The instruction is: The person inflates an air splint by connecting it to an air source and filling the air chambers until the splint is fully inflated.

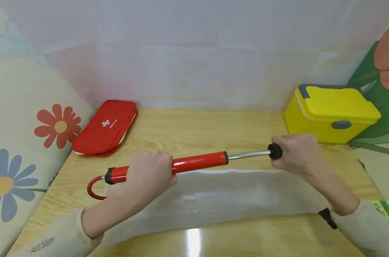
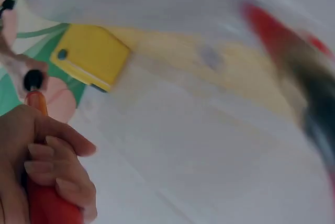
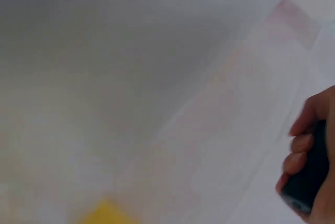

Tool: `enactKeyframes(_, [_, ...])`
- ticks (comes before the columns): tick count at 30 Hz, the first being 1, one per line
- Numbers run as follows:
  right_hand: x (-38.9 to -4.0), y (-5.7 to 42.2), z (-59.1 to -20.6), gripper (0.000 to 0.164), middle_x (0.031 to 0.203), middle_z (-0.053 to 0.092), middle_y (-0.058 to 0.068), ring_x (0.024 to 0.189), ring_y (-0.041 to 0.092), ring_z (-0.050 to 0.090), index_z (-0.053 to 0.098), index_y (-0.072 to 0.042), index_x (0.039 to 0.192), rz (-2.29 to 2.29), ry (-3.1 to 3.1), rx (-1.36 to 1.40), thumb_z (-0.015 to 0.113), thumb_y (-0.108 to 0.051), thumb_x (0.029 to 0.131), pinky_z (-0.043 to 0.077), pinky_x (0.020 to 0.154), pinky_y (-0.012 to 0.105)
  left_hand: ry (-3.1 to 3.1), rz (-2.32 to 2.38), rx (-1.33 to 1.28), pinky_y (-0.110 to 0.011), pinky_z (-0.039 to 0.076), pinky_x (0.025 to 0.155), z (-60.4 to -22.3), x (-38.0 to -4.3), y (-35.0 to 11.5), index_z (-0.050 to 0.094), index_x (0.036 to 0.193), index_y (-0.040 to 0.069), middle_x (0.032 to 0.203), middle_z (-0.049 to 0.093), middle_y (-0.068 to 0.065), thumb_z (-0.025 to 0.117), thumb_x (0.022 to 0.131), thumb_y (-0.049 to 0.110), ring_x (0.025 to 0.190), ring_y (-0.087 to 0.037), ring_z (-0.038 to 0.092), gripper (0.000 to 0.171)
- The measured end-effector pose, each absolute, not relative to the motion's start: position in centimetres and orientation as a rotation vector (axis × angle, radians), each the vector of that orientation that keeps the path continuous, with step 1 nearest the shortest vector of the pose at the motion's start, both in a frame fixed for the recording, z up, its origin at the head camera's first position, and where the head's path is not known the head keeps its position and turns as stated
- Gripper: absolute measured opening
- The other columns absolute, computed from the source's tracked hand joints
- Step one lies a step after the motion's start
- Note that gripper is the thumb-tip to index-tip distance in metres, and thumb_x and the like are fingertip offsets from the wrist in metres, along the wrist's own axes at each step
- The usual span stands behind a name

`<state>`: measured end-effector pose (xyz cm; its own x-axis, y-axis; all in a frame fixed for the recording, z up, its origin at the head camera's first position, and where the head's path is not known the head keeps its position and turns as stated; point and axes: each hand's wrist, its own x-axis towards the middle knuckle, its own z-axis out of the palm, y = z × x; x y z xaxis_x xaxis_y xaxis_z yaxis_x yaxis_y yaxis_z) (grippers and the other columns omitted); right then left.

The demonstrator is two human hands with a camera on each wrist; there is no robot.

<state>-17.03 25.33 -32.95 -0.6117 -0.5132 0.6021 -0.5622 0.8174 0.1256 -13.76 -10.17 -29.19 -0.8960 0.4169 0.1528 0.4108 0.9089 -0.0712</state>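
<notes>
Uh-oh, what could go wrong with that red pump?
The red pump has a curled hose, which might kink. The left hand grips the pump's shiny surface and could slip. The metal rod sticks out, so a crooked push from the right hand might bend it.

In the head view, a red first-aid pouch (image 1: pixel 106 129) lies left of centre on the wooden worktop (image 1: pixel 210 134) and a yellow box (image 1: pixel 333 115) stands at right. Flower-patterned walls (image 1: pixel 18 96) flank them; a pale sheet (image 1: pixel 194 53) spans the top.
</notes>
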Motion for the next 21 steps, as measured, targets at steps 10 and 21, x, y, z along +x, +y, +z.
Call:
enactKeyframes(10, [-14.8,19.3,-31.8,0.025,0.046,0.026,-0.009,0.04,0.01,0.026,0.04,-0.019,0.056,0.007,-2.567,0.646,0.065,-0.018,0.056,0.019,0.042,0.027,-2.779,0.02,-0.64,-0.025,0.025,0.034,-29.9,-13.1,-5.3,0.042,0.05,0.016,0.047,0.025,0.006,0.068,0.072,0.016,0.041,-0.012,0.027,0.034])
enactKeyframes(21, [-14.9,22.2,-32.8,0.015,0.049,0.037,-0.007,0.041,0.009,0.027,0.048,-0.016,0.063,0.124,-2.359,0.728,0.062,-0.019,0.058,0.019,0.04,0.025,-2.86,0.053,-0.693,-0.028,0.031,0.035,-29.2,-14.2,-7.4,0.045,0.051,0.015,0.046,0.034,0.005,0.068,0.07,0.018,0.04,-0.013,0.034,0.03])
